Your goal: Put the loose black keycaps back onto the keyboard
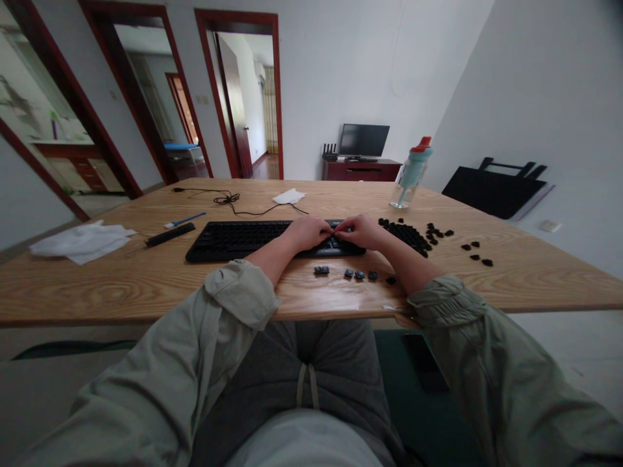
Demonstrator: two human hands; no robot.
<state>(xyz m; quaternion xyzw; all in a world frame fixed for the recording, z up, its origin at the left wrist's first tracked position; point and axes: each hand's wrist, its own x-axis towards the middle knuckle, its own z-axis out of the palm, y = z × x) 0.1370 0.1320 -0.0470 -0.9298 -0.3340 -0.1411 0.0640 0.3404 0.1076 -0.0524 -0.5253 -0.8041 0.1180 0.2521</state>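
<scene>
A black keyboard (233, 241) lies on the wooden table in front of me. My left hand (307, 231) rests over its right half, fingers pinched together at the keys. My right hand (364, 231) meets it from the other side, also closed in a pinch; the fingertips of both hands nearly touch. Whatever sits between them is too small and hidden to make out. Just in front of the keyboard lie several loose keycaps (359, 275). A dense pile of black keycaps (413, 239) is right of my right hand, with a few scattered keycaps (475, 257) farther right.
On the left are a crumpled white tissue (82, 241), a black bar-shaped piece (170, 235) and a blue brush (185, 220). A coiled cable (228, 198) and a white paper scrap (289, 196) lie behind the keyboard. A water bottle (411, 175) stands at the back right.
</scene>
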